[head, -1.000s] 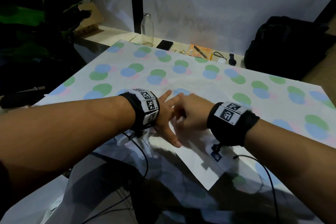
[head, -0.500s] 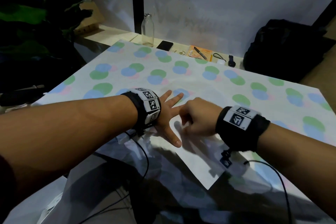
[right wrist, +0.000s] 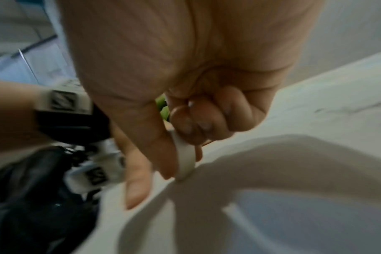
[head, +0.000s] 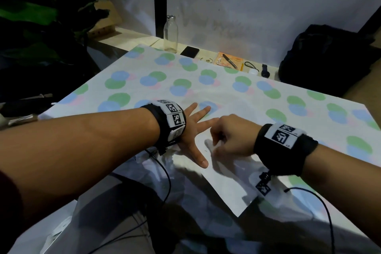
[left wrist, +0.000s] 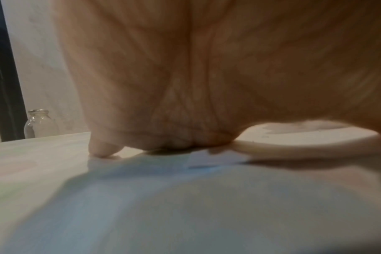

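The wrapping paper [head: 226,88] (white, printed with green, blue and pink dots) lies spread on the table [head: 134,37]. Its near part is folded over, forming a white flap [head: 224,183] with the plain underside facing up. The flap runs from the hands toward 5 o'clock.

The left hand [head: 191,130] lies flat on the paper at the fold. Its fingers are straight and spread toward 1 o'clock, with the thumb toward 5 o'clock. It grasps nothing and presses the sheet down.

The right hand [head: 231,138] sits just beside it at 3 o'clock. Its fingers are curled. The right wrist view shows the thumb and fingertips pinching a raised edge of the flap.

A glass bottle [head: 170,34] stands upright beyond the paper's far edge, at 11 o'clock from the hands. A black phone [head: 190,51], a pen [head: 229,60] and a watch [head: 265,70] lie along that edge from 12 to 1 o'clock. A black bag [head: 329,55] rests at 2 o'clock, well apart from the hands.
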Demonstrator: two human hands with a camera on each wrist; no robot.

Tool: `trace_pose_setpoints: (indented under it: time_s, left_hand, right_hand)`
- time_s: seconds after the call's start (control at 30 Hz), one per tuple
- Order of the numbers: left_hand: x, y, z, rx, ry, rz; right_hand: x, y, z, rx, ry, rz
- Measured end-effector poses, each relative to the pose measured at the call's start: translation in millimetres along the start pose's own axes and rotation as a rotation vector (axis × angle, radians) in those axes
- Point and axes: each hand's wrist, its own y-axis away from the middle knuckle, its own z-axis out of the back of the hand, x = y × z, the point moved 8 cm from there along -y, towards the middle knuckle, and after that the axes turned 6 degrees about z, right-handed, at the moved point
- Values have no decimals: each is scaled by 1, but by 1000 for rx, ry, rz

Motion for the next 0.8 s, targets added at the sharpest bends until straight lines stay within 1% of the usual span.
trace_pose_setpoints:
  time_s: [0.03, 0.07, 0.13, 0.17, 0.2, 0.27, 0.3, 0.33, 0.4, 0.43, 0.5, 0.53, 0.57, 0.63, 0.67, 0.77, 0.8]
  left_hand:
    - [0, 0, 0, -3, -3, 2]
    - [0, -1, 0, -6, -4, 3]
    - [-1, -2, 0, -9, -5, -1]
    - [-1, -2, 0, -7, -5, -4]
    - [-1, -2, -1, -4, -2, -3]
    - [1, -1, -1, -4, -2, 4]
    - [0, -1, -1, -4, -5, 4]
    - [0, -1, -1, -5, -7, 4]
    - [-1, -2, -1, -3, -6, 2]
    - [-1, -2, -1, 0, -7, 1]
    - [0, -3, -1, 0, -13, 5]
    - [1, -3, -1, 1, -14, 6]
    - [1, -2, -1, 2, -13, 6]
    - [0, -2, -1, 2, -7, 5]
    - [0, -1, -1, 2, -9, 4]
    - [0, -1, 0, 2, -20, 10]
    - [0, 0, 0, 5, -17, 10]
  right_hand:
    - [5, 1, -5, 41, 0, 24]
    - [2, 1, -2, 37, -1, 1]
    - [-18, -1, 12, -76, 0, -95]
    - [-21, -1, 16, -128, 9, -111]
    - [-19, -1, 14, -123, 22, -92]
    - [-3, 1, 1, -24, 41, -11]
    - [-1, 2, -2, 2, 29, -10]
    - [-7, 2, 2, -9, 9, -53]
    - [-22, 2, 14, -95, -4, -142]
    - [-22, 0, 14, -102, 4, -133]
    - [-13, -2, 6, -36, 22, -66]
    - [-11, -1, 4, -19, 15, -59]
    - [-15, 1, 6, -27, -5, -86]
    - [-28, 4, 14, -99, -29, -157]
    - [-30, 5, 13, -107, -24, -160]
    - [-15, 6, 0, -20, -22, -84]
    - [-16, 7, 0, -26, -32, -95]
